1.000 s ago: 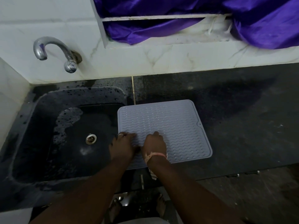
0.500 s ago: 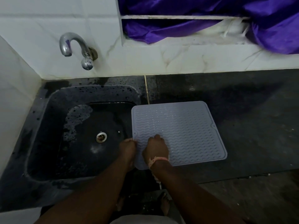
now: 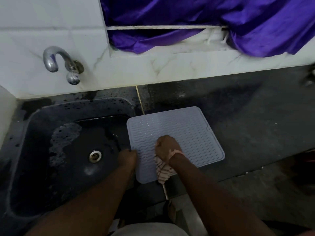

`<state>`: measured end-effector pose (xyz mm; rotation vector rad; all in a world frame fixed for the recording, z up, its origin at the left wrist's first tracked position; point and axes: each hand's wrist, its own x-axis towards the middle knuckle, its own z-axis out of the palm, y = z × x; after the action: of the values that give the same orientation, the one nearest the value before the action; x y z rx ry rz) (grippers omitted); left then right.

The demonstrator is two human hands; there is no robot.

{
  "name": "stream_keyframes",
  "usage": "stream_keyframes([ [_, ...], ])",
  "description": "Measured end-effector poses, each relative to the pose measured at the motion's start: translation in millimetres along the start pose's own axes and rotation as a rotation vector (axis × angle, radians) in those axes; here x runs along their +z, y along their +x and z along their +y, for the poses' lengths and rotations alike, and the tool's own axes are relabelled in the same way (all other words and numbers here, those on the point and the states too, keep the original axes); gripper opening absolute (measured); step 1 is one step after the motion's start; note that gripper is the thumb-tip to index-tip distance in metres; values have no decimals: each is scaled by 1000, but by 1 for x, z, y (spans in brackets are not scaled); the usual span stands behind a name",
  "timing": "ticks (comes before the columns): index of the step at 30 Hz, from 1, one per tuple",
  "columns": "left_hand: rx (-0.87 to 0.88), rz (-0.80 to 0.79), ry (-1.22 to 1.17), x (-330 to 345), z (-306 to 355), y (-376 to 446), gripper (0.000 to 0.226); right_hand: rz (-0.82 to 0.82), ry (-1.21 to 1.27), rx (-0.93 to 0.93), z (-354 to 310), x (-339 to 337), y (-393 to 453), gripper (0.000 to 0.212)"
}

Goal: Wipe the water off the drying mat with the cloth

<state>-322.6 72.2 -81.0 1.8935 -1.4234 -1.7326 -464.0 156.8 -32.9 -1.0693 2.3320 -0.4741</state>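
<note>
Two hands on the drying mat: right hand fisted, grip closed around striped cloth; left hand pinches the mat's left edge beside the sink.

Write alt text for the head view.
A right hand presses a striped cloth onto a grey drying mat on a dark counter, while the left hand holds the mat's edge beside a wet sink.

Drying mat on the counter just right of the sink, tap on the wall behind the sink, my right hand on the mat's near part, cloth under it, my left hand at the mat's left edge.
</note>
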Motion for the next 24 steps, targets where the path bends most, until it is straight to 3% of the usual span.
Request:
stream_keyframes([
  [5,230,147,423,17,7,1,42,146,-47,190,77,-62,9,20],
  [11,381,167,632,38,17,-17,58,236,-182,357,146,-104,30,25],
  [24,330,235,712,50,14,-18,58,173,-361,150,146,-71,35,19],
])
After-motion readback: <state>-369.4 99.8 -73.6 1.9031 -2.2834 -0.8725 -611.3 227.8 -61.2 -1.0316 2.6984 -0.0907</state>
